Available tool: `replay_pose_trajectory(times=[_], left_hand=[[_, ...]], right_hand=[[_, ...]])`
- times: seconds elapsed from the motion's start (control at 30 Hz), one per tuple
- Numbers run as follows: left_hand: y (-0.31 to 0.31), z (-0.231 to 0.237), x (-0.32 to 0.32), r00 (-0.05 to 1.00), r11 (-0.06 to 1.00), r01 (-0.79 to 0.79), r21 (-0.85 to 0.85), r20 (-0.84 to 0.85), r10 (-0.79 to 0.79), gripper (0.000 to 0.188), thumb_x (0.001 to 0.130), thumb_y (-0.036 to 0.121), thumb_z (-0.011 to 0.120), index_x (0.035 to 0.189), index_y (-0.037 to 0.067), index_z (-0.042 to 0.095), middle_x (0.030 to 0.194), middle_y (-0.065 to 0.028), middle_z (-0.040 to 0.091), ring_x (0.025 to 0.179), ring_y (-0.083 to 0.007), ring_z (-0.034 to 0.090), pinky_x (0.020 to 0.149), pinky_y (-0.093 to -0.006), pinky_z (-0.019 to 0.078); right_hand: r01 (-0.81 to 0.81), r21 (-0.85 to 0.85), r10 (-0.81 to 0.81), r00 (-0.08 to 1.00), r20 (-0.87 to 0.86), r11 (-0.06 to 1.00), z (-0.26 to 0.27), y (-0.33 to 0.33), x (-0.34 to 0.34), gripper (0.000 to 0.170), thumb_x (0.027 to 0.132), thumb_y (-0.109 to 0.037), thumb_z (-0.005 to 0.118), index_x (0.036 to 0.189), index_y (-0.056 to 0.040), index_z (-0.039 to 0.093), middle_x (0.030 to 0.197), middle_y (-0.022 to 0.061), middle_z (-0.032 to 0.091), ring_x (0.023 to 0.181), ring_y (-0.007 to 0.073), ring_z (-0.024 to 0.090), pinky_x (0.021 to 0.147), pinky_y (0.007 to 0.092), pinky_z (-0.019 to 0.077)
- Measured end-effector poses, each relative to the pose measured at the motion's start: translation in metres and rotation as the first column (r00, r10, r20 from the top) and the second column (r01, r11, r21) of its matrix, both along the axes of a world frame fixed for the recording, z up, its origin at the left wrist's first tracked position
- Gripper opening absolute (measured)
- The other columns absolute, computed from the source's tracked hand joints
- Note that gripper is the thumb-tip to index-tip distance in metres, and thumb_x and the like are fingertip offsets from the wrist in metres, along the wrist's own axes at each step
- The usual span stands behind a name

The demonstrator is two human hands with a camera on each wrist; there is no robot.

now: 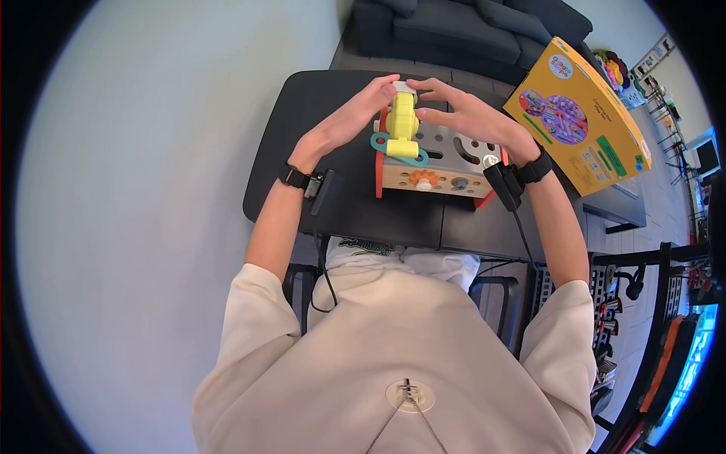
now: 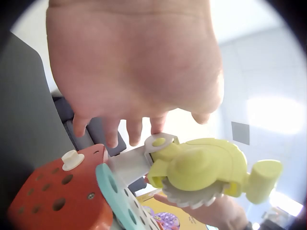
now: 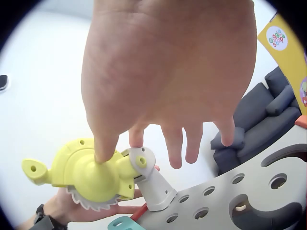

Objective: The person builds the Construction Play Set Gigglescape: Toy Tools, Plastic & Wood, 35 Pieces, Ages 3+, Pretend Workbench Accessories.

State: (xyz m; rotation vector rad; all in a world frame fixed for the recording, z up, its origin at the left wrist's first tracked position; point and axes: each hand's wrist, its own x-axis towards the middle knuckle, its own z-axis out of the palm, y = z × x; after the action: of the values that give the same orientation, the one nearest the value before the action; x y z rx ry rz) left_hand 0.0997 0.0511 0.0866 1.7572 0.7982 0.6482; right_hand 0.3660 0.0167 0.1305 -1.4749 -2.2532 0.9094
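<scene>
A yellow toy circular saw (image 1: 403, 117) with a grey toothed blade (image 2: 192, 196) is joined to an upright grey arm (image 3: 157, 188) on a toy workbench (image 1: 442, 138). My left hand (image 1: 352, 117) is at the arm's top from the left, its fingers extended and the index fingertip at the pivot. From the right, my right hand (image 1: 480, 117) sets its thumb against the saw's round side. Its index fingertip is at the pivot; the other fingers stretch out straight. A teal strip with holes (image 1: 404, 150) lies beneath the saw's near end.
The workbench has red end panels (image 2: 62, 191), an orange gear (image 1: 423, 179) and a grey knob (image 1: 459, 183) on its front. It stands on a black table (image 1: 302, 181). A yellow toy box (image 1: 605, 113) is at right, a dark sofa (image 1: 454, 30) behind.
</scene>
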Motion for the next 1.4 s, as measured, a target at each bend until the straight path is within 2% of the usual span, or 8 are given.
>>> replay_pose_trajectory(times=[0.3,0.6,0.67,0.87,1.0,1.07,1.23,1.4], left_hand=[[0.0,-0.01,0.002,0.996,0.995,0.09,-0.037,0.018,-0.089,0.107,0.104,0.062,0.061,0.172,0.003,0.003,0.155,-0.0213,0.047,0.147,-0.0306,0.045,0.124,-0.0427,0.0345],[0.006,-0.025,-0.004,0.988,0.989,0.148,-0.015,0.045,-0.147,0.114,0.101,0.077,0.052,0.173,0.01,-0.006,0.179,-0.0235,0.006,0.166,-0.0372,0.013,0.133,-0.0487,0.0148],[0.002,-0.025,-0.004,0.967,0.979,0.14,-0.146,0.233,-0.104,0.109,0.101,0.083,0.039,0.174,0.016,-0.005,0.18,-0.0199,0.009,0.167,-0.0351,0.008,0.134,-0.0523,0.007],[-0.025,-0.005,-0.008,0.957,0.993,-0.114,-0.008,0.268,0.112,0.091,0.108,0.075,0.027,0.174,0.015,0.008,0.179,-0.0169,0.016,0.167,-0.0296,0.01,0.134,-0.054,0.0049],[-0.053,-0.008,-0.015,0.854,0.904,-0.404,0.142,0.413,0.317,0.067,0.116,0.053,0.036,0.162,0.004,0.039,0.161,-0.0202,0.048,0.153,-0.0315,0.043,0.128,-0.0492,0.0317],[-0.069,-0.03,-0.021,0.702,0.734,-0.654,0.183,0.507,0.499,0.044,0.117,0.036,0.045,0.135,-0.001,0.059,0.124,-0.0162,0.068,0.116,-0.0244,0.067,0.104,-0.0391,0.0518],[-0.125,-0.06,-0.017,0.693,0.76,-0.62,0.193,0.589,0.416,0.026,0.115,0.024,0.049,0.105,0.003,0.06,0.082,-0.0035,0.055,0.069,-0.0091,0.048,0.064,-0.0248,0.0394],[-0.147,-0.062,0.022,0.944,0.935,-0.272,0.229,0.25,0.213,0.022,0.113,0.013,0.049,0.103,0.001,0.064,0.068,-0.0024,0.058,0.062,-0.0081,0.055,0.059,-0.0242,0.044]], right_hand=[[-0.032,-0.047,0.029,0.996,-0.083,0.998,0.005,-0.006,0.002,0.07,0.099,-0.013,0.055,0.166,-0.0273,0.041,0.157,0.0236,0.055,0.145,0.0401,0.055,0.117,0.0503,0.0457],[-0.036,-0.133,0.017,0.989,-0.145,0.99,-0.004,-0.003,0.005,0.083,0.091,0.008,0.042,0.167,-0.0264,0.039,0.159,0.0223,0.053,0.151,0.0363,0.049,0.119,0.0465,0.0442],[-0.126,0.304,0.133,0.991,-0.001,0.944,-0.031,0.002,0.009,0.081,0.095,0.006,0.043,0.169,-0.0265,0.036,0.163,0.0194,0.05,0.153,0.0385,0.045,0.122,0.0515,0.0397],[0.023,0.525,-0.118,0.982,0.148,0.851,-0.014,-0.052,0.04,0.068,0.105,-0.002,0.05,0.169,-0.0188,0.035,0.163,0.0172,0.049,0.155,0.0371,0.041,0.127,0.0459,0.0342],[0.349,0.439,-0.388,0.922,-0.002,0.828,-0.01,-0.098,0.113,0.047,0.106,-0.015,0.057,0.153,-0.0109,0.056,0.139,0.0183,0.068,0.126,0.037,0.064,0.108,0.045,0.0502],[0.469,0.388,-0.546,0.829,0.116,0.794,-0.028,-0.122,0.175,0.035,0.107,-0.021,0.057,0.138,-0.0075,0.065,0.128,0.0178,0.073,0.112,0.039,0.07,0.096,0.0471,0.055],[0.607,0.407,-0.671,0.3,0.678,0.682,-0.113,-0.211,0.316,0.057,0.101,-0.052,0.065,0.123,0.0001,0.069,0.122,0.0249,0.072,0.113,0.0441,0.07,0.091,0.0534,0.0579],[0.772,0.344,-0.739,0.23,0.634,0.535,-0.165,-0.257,0.331,0.085,0.089,-0.073,0.07,0.121,0.0054,0.068,0.123,0.0277,0.07,0.114,0.0455,0.07,0.095,0.0552,0.0577]])
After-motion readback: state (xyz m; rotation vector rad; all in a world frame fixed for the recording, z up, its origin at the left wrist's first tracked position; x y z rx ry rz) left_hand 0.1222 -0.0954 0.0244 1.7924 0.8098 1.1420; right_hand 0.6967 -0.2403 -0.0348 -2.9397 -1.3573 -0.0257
